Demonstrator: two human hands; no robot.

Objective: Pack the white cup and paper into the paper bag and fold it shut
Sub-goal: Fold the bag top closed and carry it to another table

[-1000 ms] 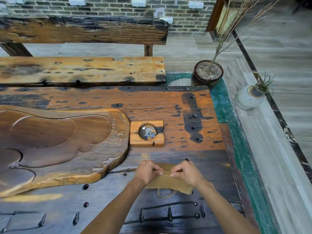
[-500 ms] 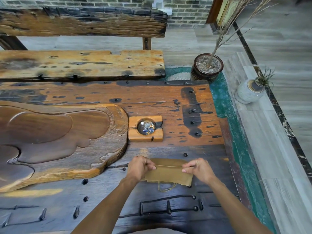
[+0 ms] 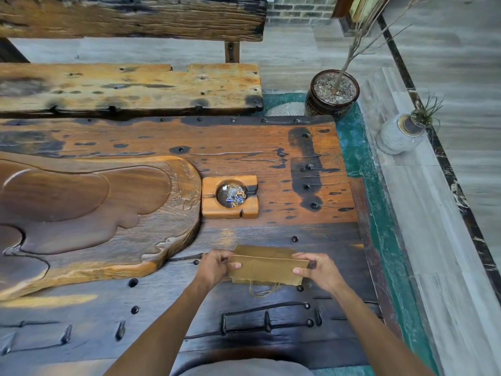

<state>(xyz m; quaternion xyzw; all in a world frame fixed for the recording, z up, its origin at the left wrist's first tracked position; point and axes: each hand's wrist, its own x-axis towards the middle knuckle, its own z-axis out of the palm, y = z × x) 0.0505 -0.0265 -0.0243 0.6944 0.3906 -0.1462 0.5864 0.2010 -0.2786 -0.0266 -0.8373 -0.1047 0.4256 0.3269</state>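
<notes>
A brown paper bag (image 3: 267, 270) lies on the dark wooden table (image 3: 271, 158) near its front edge, with its top flap turned over toward me. A twine handle loops out below the bag. My left hand (image 3: 215, 267) pinches the bag's left end and my right hand (image 3: 318, 270) pinches its right end, thumbs on the folded flap. The white cup and the paper are not in view; what is inside the bag is hidden.
A square wooden ashtray (image 3: 230, 197) with a glass bowl sits just beyond the bag. A large carved wooden tea tray (image 3: 89, 213) fills the table's left. A bench (image 3: 130, 88) stands behind, and a potted plant (image 3: 334, 93) and a grey vase (image 3: 398, 134) are on the right.
My hands have slid apart from the bag's middle to its two ends. The top edge has been folded over toward me into a wider flap.
</notes>
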